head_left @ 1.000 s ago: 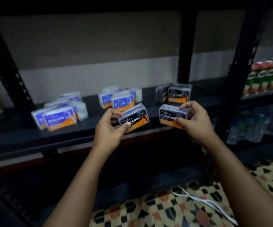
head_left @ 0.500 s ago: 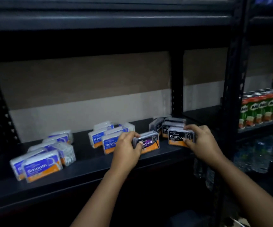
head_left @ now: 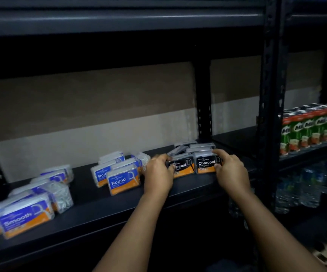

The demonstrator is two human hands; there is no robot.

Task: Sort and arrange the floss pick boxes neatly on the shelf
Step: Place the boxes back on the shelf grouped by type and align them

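1. Two black charcoal boxes stand side by side near the right end of the shelf (head_left: 92, 213), labels facing outward, long axes running left to right along the front edge: left charcoal box (head_left: 182, 166) and right charcoal box (head_left: 206, 163), touching or nearly so.
2. More charcoal boxes (head_left: 195, 147) sit just behind them, crowded together; exact angles hard to tell.
3. Left hand (head_left: 158, 174) grips the left end of the left charcoal box, fingers (head_left: 161, 157) curled over its top corner, thumb at the front face.
4. Right hand (head_left: 231, 171) grips the right end of the right charcoal box, fingers (head_left: 219, 152) curled over the top, thumb low at the front.
5. Round boxes (head_left: 123, 181) stand in a cluster just left of the left hand; smooth boxes (head_left: 26, 218) farther left, well apart.
6. Compared with half a second ago: the left charcoal box, then tilted and apart from its partner, now stands level and close against it; both boxes pushed nearer the rear group.
7. Green drink cartons (head_left: 313, 128) on the neighbouring rack, water bottles (head_left: 305, 185) below.
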